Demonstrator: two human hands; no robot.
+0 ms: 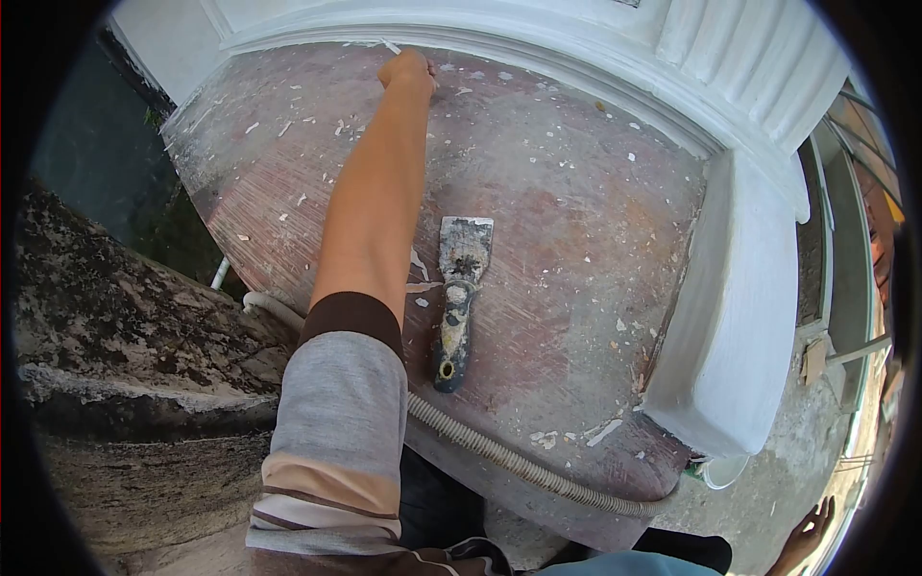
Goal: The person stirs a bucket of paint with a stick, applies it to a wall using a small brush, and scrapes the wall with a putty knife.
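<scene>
White, a thin piece (391, 46) is gripped in the curled left hand (410, 69), beside the moulded wall (461, 40) across the reddish ledge (576, 230). Nearer, a paint-stained scraper (460, 305) is laid flat among scattered flakes (605, 433), its blade toward the wall. The near edge is lined by a ribbed hose (519, 464). At lower right, another hand (812, 530) is seen; whose cannot be told.

Looks like a building under renovation: white fluted moulding (715, 43) rises over a scuffed reddish ledge (567, 240) littered with paint flakes (603, 433), and a paint-caked scraper (456, 307) lies there, beside weathered masonry (125, 317).
</scene>
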